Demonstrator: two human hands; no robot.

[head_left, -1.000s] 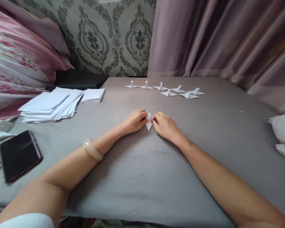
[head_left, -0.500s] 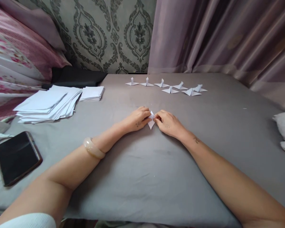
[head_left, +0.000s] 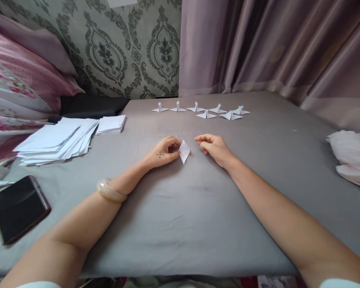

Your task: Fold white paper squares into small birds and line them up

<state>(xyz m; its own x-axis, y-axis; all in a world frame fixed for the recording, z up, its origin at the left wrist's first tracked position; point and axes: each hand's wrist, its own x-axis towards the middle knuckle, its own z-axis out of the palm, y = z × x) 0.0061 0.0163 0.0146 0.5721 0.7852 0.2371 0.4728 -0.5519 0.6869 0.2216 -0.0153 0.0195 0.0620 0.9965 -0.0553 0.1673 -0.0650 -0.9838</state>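
At the left of the grey surface [head_left: 186, 232] lies a smartphone [head_left: 21, 210], and behind it are a large stack of white paper [head_left: 54, 140] and a smaller paper stack [head_left: 111, 123]. My left hand [head_left: 165, 152] pinches the left edge of a diamond-shaped folded paper [head_left: 185, 152], which is in front of me, between my hands. Farther back stand seven origami birds [head_left: 206, 115]. My right hand [head_left: 215, 149] is apart from the paper, its fingers half curled, the thumb separate from the forefinger. At far right lies a whitish cloth [head_left: 352, 158].
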